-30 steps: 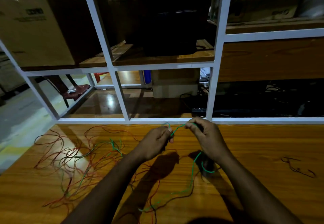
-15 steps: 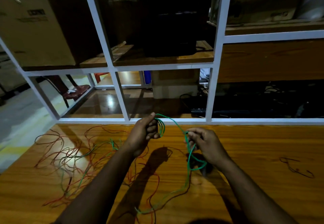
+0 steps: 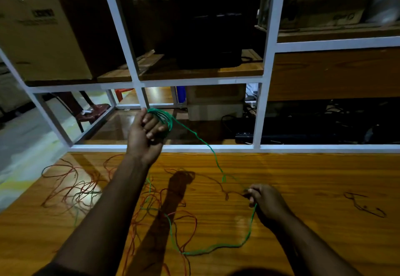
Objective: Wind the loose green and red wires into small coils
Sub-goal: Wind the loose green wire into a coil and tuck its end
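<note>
head view, near to far. nearest the viewer, a slack run of the green wire [image 3: 216, 248] lies in a wide bend on the wooden counter [image 3: 313, 189], crossing several loose red wires [image 3: 186, 219] that trail toward the lower edge. right hand [image 3: 263, 200], low over the counter and right of centre: fingers curled, pinching the green wire between thumb and fingertips; the wire drops from the hand to the bend below. from the same pinch the wire rises leftward, clear of the counter, to the left hand [image 3: 146, 134]. left hand, raised above the far edge of the counter, palm toward the viewer: fingers curled around a small green coil [image 3: 163, 117] of several turns looped about the fingers. left part of the counter: a tangle of red and green wires [image 3: 73, 187], unwound, spread beside the left forearm. right part of the counter, well apart from both hands: a small dark wire piece [image 3: 365, 205], lying flat. beyond the counter: a white metal frame [image 3: 263, 81] of uprights and crossbars, with a wooden shelf [image 3: 201, 73] behind it. upper left, on that shelf level: a cardboard box [image 3: 41, 35]. lower centre, seen through the frame: a second cardboard box [image 3: 215, 102]. the shelf spaces to the right are too dark to make out.
</note>
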`<state>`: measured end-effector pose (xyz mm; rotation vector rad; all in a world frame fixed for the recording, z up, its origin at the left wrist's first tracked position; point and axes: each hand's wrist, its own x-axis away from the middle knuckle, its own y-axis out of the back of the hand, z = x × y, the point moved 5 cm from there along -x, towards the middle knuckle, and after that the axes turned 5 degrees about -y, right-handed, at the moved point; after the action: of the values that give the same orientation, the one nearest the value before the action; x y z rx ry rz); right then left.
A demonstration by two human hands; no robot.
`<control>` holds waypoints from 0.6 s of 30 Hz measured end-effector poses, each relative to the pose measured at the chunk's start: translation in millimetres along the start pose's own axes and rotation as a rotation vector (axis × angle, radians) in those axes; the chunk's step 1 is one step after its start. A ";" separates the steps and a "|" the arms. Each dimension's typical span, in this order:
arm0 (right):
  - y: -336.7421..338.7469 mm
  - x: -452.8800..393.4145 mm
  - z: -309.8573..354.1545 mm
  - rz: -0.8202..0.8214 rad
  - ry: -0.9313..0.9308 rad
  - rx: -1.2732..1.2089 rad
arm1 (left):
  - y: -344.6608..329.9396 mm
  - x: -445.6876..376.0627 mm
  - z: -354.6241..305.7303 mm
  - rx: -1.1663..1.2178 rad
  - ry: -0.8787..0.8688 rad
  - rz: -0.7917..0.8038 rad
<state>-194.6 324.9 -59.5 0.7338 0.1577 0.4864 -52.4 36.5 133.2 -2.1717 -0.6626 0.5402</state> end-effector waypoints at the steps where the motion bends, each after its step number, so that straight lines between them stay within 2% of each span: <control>1: -0.6 -0.1 8.3 0.037 0.014 0.033 | -1.9 2.6 8.4 -0.035 0.023 0.011; 3: 2.0 -0.8 27.3 0.101 0.012 0.093 | -6.7 9.4 25.9 -0.115 0.075 0.037; 6: 20.0 -1.7 63.8 -0.003 0.058 0.121 | -14.6 22.0 51.7 -0.248 0.140 0.070; 9: 48.3 7.4 112.8 -0.149 0.153 -0.138 | -19.7 30.3 69.0 -0.362 0.154 0.093; 12: 51.7 18.7 148.8 0.018 0.161 -0.437 | -24.1 32.6 76.9 -0.404 0.157 0.108; 15: 31.0 31.3 163.8 0.242 0.091 -0.582 | -28.5 31.7 81.8 -0.399 0.127 0.123; 18: 9.0 37.4 167.0 0.352 0.053 -0.717 | -29.9 31.6 87.4 -0.393 0.109 0.137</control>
<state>-114.2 247.6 70.7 0.0393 -0.1018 0.8386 -86.1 121.6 99.1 -2.6098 -0.6013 0.3802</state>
